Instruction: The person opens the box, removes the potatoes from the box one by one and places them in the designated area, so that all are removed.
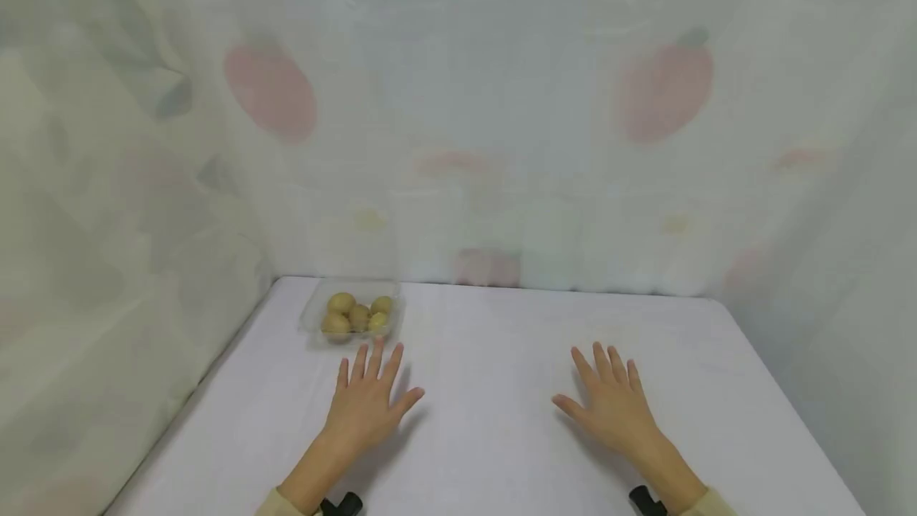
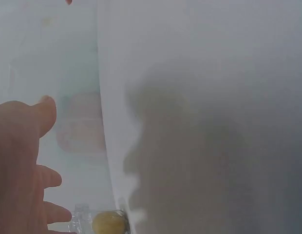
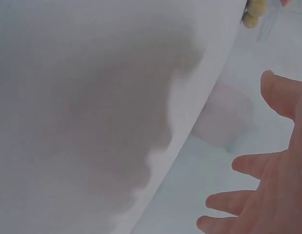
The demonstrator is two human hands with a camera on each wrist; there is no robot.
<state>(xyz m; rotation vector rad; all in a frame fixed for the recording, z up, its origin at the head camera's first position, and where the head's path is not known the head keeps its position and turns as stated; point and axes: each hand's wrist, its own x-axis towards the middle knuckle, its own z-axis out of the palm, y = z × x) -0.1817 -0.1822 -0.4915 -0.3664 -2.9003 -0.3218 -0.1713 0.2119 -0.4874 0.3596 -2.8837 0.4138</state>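
My left hand (image 1: 364,408) hovers palm down over the white table, its fingers spread and nothing in its grasp. Just beyond its fingertips stands a clear plastic container (image 1: 313,317) holding several yellowish-brown round items that look like small potatoes (image 1: 341,303). One potato (image 2: 109,223) also shows at the bottom edge of the left wrist view. On the other side, my right hand (image 1: 614,412) is likewise spread above the table, with its thumb pointing inward and a shadow beneath it. In the right wrist view, potatoes (image 3: 256,8) appear far off at the top right.
The white table (image 1: 487,388) reaches back to a pale curtain (image 1: 466,102) printed with faded red fruit shapes. More curtain (image 1: 107,277) hangs along the left edge, and another stretch (image 1: 845,325) borders the right. Each wrist wears a small black device (image 1: 349,504).
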